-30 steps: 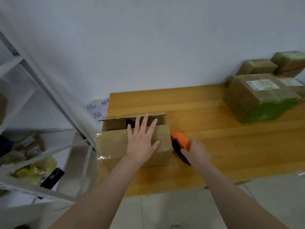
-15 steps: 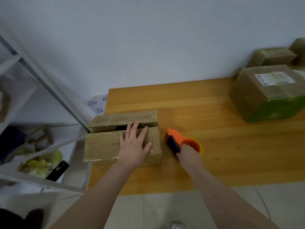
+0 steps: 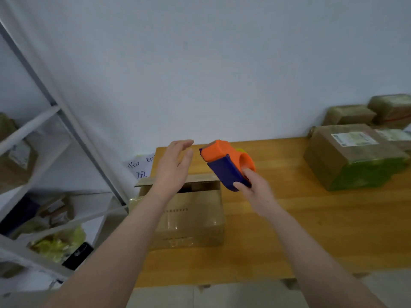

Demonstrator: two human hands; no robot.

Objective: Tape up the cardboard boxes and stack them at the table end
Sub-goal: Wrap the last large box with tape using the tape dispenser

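Head view: right hand [image 3: 258,192] clamped on the orange-and-blue tape dispenser [image 3: 226,165], lifted over the cardboard box [image 3: 191,216] at the desk's [image 3: 311,230] left end. Left hand [image 3: 173,167] is empty, fingers spread. Flaps aren't sealed yet — probably needs the tape end pulled next.

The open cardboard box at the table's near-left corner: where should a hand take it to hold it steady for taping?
Press flat on the near top flap of the cardboard box, coming from above with the free left hand. That flap lies level, while the far flap stands ajar, and the right hand holds the tape dispenser. Keep off the gap between the flaps.
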